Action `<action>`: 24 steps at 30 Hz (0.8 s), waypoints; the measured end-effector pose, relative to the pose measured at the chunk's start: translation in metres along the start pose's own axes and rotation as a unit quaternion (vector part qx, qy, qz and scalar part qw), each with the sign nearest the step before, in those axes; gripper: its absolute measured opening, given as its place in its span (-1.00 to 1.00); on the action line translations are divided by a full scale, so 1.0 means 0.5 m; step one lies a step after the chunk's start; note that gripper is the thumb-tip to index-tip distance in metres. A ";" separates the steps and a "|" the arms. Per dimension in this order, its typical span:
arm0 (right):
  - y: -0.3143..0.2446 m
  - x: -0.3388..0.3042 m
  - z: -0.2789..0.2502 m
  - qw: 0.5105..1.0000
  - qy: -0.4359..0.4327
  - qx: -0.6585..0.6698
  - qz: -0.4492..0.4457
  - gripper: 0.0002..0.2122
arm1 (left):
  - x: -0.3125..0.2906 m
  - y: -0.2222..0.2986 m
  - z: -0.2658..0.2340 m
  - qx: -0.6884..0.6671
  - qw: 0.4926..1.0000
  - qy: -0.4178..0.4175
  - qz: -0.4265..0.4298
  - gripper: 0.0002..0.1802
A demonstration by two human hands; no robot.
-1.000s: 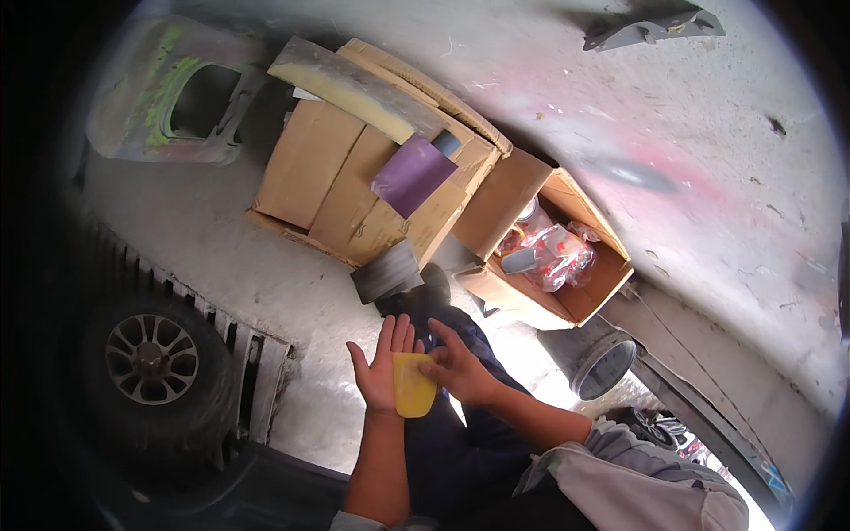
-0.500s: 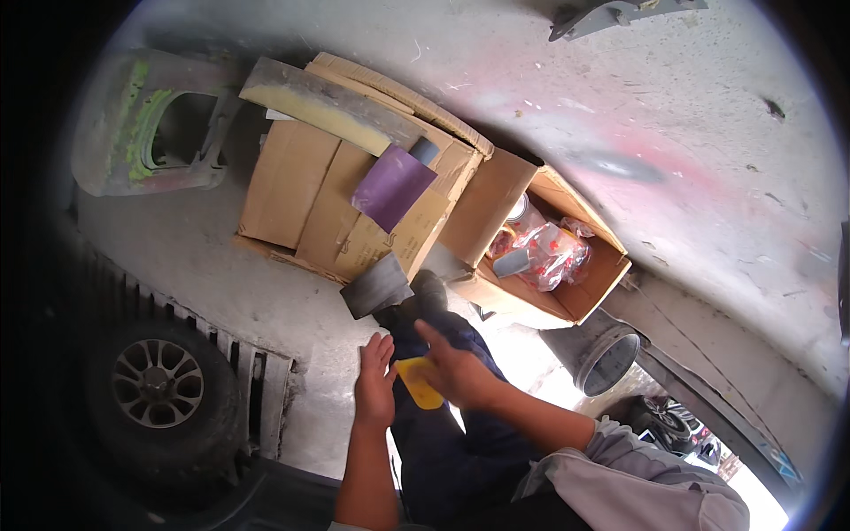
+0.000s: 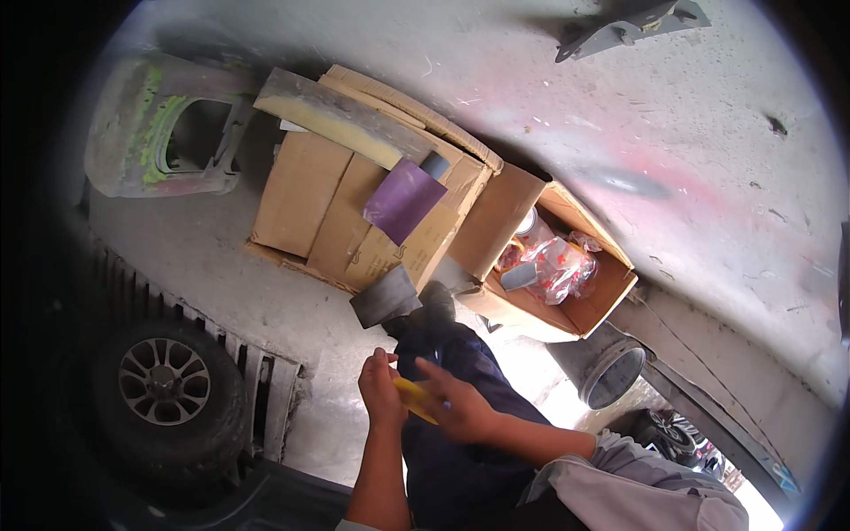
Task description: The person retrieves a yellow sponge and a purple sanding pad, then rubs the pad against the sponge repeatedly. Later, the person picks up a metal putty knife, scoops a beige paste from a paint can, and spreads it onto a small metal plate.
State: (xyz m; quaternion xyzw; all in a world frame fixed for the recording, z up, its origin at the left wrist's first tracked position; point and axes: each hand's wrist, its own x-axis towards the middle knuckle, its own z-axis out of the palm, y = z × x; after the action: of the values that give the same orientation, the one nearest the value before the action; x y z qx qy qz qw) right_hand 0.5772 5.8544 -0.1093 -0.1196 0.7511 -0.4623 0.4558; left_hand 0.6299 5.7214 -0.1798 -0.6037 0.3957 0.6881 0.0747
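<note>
Head view, yellow piece [image 3: 414, 399] (tilted), between left hand [image 3: 381, 391] and right hand [image 3: 460, 409]

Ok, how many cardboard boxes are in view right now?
2: one larger box bearing the purple sheet; one open box right of it, crumpled plastic inside. Others could be hidden.

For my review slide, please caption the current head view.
A yellow piece between the left hand and right hand, with a purple sheet on a cardboard box beyond.
</note>
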 end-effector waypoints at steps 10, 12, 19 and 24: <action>0.020 0.061 -0.018 0.959 0.144 0.194 0.149 -0.31 | -0.026 0.027 0.022 -0.244 0.952 -0.185 -0.001 -0.56; 0.027 0.075 -0.015 0.960 0.160 0.182 0.143 -0.33 | -0.028 0.015 0.033 -0.238 0.956 -0.170 0.003 -0.57; 0.051 0.098 -0.004 0.946 0.183 0.234 0.129 -0.36 | -0.043 -0.015 0.026 -0.176 0.981 -0.077 -0.034 -0.71; 0.059 0.116 -0.012 0.924 0.185 0.306 0.137 -0.33 | -0.053 -0.024 0.013 -0.099 0.991 -0.086 -0.028 -0.75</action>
State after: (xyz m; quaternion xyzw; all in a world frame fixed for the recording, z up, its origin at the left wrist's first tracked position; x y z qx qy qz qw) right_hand 0.5473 5.8388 -0.1653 0.2169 0.6532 -0.6167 0.3821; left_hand 0.6387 5.7437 -0.1620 -0.5574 0.3007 0.7710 0.0671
